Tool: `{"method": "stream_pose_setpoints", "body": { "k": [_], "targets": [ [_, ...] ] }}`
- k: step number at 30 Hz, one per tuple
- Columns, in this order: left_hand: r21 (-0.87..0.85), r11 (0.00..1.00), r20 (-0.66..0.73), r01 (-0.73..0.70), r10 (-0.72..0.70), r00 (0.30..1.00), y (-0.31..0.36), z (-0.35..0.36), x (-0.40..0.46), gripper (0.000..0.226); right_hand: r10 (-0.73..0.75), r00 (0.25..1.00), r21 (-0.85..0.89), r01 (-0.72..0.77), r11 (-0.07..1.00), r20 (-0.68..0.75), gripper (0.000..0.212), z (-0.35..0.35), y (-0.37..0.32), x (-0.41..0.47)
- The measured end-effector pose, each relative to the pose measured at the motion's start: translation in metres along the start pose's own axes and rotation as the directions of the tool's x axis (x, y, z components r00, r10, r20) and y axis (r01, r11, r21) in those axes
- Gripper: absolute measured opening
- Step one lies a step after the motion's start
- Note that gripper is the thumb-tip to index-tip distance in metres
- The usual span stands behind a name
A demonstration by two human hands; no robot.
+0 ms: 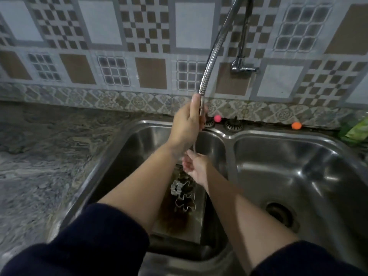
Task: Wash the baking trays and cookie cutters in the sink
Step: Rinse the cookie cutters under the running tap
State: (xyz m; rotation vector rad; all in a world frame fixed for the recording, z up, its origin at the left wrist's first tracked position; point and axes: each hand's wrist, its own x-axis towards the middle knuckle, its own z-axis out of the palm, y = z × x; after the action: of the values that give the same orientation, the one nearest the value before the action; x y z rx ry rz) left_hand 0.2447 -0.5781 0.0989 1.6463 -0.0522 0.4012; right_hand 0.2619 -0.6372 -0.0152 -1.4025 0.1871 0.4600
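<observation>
Left hand [187, 124] — raised at frame centre, fingers wrapped round the flexible faucet hose [211, 62]. Right hand [194, 165] — just below, palm cupped and released under the water stream. Cookie cutters [182, 194] on a baking tray [197, 216], left basin of the steel sink [278, 156]. Marbled counter [49, 148] left; patterned tiles [143, 36] above.

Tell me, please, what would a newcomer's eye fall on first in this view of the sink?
First the left hand, raised mid-frame, gripping the flexible metal faucet hose near its tip. Under it the open right hand catches the water over the left basin, where metal cookie cutters lie on a stained baking tray.
</observation>
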Motion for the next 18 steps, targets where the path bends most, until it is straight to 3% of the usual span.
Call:
{"method": "stream_pose_setpoints", "body": {
  "k": [2, 3, 6, 8, 10, 12, 15, 18],
  "targets": [
    [0.046, 0.988, -0.020, 0.144, -0.143, 0.989, -0.036, -0.013, -0.017, 0.049, 0.074, 0.997, -0.039, -0.074, 0.996, -0.024, 0.021, 0.004, 0.011, 0.002],
    [0.114, 0.974, -0.025, 0.195, -0.194, 0.981, -0.057, -0.019, -0.026, 0.047, 0.070, 0.996, -0.156, -0.079, 0.985, -0.062, 0.021, 0.003, 0.019, 0.004],
    [0.409, 0.869, -0.006, 0.279, -0.303, 0.953, -0.129, -0.038, -0.049, 0.023, -0.081, 0.970, -0.546, -0.058, 0.836, -0.227, 0.023, 0.002, 0.047, 0.011],
    [0.596, 0.734, -0.003, 0.325, -0.403, 0.915, -0.169, -0.048, -0.057, 0.015, -0.158, 0.966, -0.684, -0.026, 0.729, -0.205, 0.029, 0.001, 0.067, 0.018],
    [0.758, 0.569, 0.047, 0.319, -0.535, 0.843, -0.194, -0.054, -0.060, 0.037, -0.158, 0.978, -0.798, -0.014, 0.602, -0.137, 0.034, -0.001, 0.080, 0.021],
    [0.822, 0.493, 0.107, 0.287, -0.627, 0.772, -0.208, -0.054, -0.058, 0.050, -0.113, 0.989, -0.846, -0.022, 0.533, -0.097, 0.039, -0.002, 0.087, 0.022],
    [0.799, 0.540, 0.152, 0.264, -0.607, 0.780, -0.214, -0.052, -0.052, 0.047, -0.127, 0.987, -0.861, -0.018, 0.508, -0.095, 0.040, -0.004, 0.088, 0.019],
    [0.722, 0.608, 0.173, 0.330, -0.621, 0.765, -0.210, -0.052, -0.049, 0.045, -0.174, 0.969, -0.845, -0.059, 0.531, -0.177, 0.029, -0.003, 0.075, 0.014]
  ]
}}
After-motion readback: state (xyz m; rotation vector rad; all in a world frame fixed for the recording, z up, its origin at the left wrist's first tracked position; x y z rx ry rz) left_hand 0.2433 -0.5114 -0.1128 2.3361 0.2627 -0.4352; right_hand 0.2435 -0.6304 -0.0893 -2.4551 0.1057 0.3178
